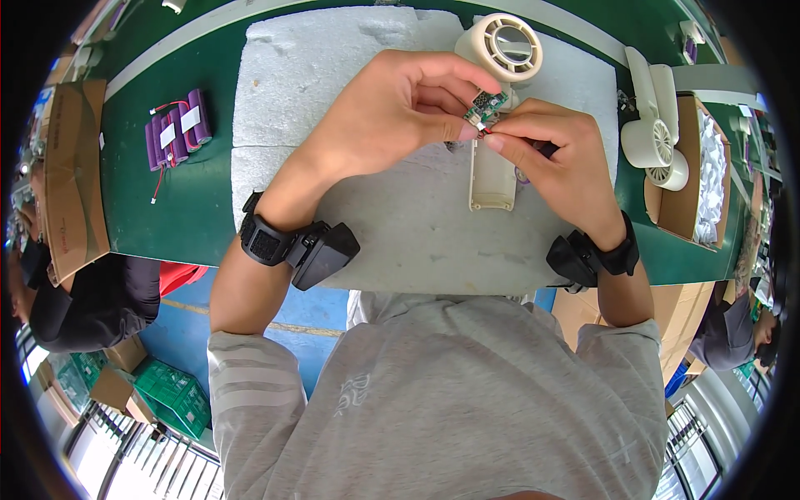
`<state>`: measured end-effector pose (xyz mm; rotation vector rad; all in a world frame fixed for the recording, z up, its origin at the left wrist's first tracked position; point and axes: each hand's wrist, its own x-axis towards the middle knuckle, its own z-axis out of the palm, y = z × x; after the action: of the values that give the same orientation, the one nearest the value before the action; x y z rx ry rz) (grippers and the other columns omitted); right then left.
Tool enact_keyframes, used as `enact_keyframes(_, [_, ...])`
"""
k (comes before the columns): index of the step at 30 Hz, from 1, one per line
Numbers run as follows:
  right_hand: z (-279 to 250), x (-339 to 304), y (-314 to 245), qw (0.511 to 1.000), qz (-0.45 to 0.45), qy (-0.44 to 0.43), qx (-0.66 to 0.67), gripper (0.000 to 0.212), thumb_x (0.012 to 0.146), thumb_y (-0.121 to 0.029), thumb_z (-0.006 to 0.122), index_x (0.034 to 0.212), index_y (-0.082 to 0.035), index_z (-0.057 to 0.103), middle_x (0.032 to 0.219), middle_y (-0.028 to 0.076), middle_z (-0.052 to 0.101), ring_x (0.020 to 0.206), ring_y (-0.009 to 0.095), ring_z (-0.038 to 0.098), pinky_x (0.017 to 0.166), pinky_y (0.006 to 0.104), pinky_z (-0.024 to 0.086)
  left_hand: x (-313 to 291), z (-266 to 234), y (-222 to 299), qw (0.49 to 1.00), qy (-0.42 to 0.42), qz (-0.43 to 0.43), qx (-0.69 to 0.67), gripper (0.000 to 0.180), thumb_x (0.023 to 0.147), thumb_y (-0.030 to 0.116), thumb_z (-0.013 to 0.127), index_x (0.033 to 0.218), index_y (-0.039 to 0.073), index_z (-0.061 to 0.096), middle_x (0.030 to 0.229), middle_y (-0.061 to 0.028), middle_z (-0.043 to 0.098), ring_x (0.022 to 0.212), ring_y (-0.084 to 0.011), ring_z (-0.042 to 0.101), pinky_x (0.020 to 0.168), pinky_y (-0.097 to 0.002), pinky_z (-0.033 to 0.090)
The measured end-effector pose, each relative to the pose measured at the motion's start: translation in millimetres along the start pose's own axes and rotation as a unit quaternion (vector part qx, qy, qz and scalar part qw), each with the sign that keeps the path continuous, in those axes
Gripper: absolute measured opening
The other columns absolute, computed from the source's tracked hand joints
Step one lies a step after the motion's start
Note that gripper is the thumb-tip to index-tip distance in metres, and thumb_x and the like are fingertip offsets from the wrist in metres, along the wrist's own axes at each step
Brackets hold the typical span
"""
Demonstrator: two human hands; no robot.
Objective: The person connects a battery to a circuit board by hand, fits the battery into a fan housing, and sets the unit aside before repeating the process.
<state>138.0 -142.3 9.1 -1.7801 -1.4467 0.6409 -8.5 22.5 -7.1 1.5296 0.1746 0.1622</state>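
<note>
Nearest you: black wrist units, one on your left wrist (321, 254) and one on your right (575, 258). Beyond them, the grey-white foam slab (400, 225) lies on the green desk (158, 225). An open cream handle (492, 187) rests on the foam, below your hands. Above it, your left hand (375, 112) pinches the small green board (486, 105) between thumb and index fingers. Your right hand (571, 150) pinches thin wires (487, 132) at the board's near edge, by a white plug (480, 126). Off left: purple batteries (177, 131) with leads. Off right: cream fans (648, 143) beside a carton (679, 218). Farthest: a round fan head (477, 46), just past your left fingers.
</note>
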Motion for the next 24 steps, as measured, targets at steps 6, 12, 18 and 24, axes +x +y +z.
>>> enact_keyframes(6, [2, 1, 1, 1.000, -0.005, -0.003, -0.013, 0.011, 0.083, -0.004, 0.070, 0.091, 0.003, 0.069, 0.077, 0.006, 0.063, 0.057, 0.010, 0.052, 0.051, 0.0246, 0.039, -1, 1, -2, 1.000, 0.012, 0.005, -0.013, 0.034, 0.080, -0.010, 0.067, 0.112, 0.001, 0.065, 0.096, -0.0083, 0.069, 0.088, -0.0129, 0.066, 0.080, -0.0264, 0.054])
enact_keyframes(12, [2, 2, 6, 1.000, -0.020, -0.002, -0.021, 0.010, 0.084, -0.005, 0.070, 0.089, 0.003, 0.069, 0.076, 0.006, 0.063, 0.057, 0.011, 0.052, 0.051, 0.0251, 0.039, -1, 4, -3, 0.999, 0.032, 0.018, 0.008, 0.031, 0.079, -0.009, 0.067, 0.109, 0.002, 0.067, 0.093, -0.0084, 0.070, 0.084, -0.0127, 0.066, 0.079, -0.0270, 0.055])
enact_keyframes(18, [4, 2, 9, 0.991, -0.096, 0.050, -0.072, 0.009, 0.083, -0.003, 0.071, 0.088, 0.002, 0.066, 0.073, 0.005, 0.062, 0.056, 0.010, 0.054, 0.050, 0.0236, 0.040, -3, 14, -5, 0.982, 0.073, 0.101, 0.142, 0.038, 0.080, -0.010, 0.065, 0.116, 0.001, 0.065, 0.101, -0.0082, 0.069, 0.087, -0.0154, 0.067, 0.080, -0.0284, 0.056])
enact_keyframes(24, [6, -1, 6, 0.987, -0.037, 0.140, -0.073, 0.018, 0.080, 0.001, 0.071, 0.097, 0.000, 0.063, 0.077, 0.004, 0.063, 0.059, 0.008, 0.060, 0.052, 0.0197, 0.045, 0, 20, -10, 0.961, 0.124, 0.139, 0.205, 0.035, 0.073, -0.001, 0.068, 0.107, 0.005, 0.069, 0.086, -0.0121, 0.069, 0.074, -0.0195, 0.069, 0.071, -0.0292, 0.057])
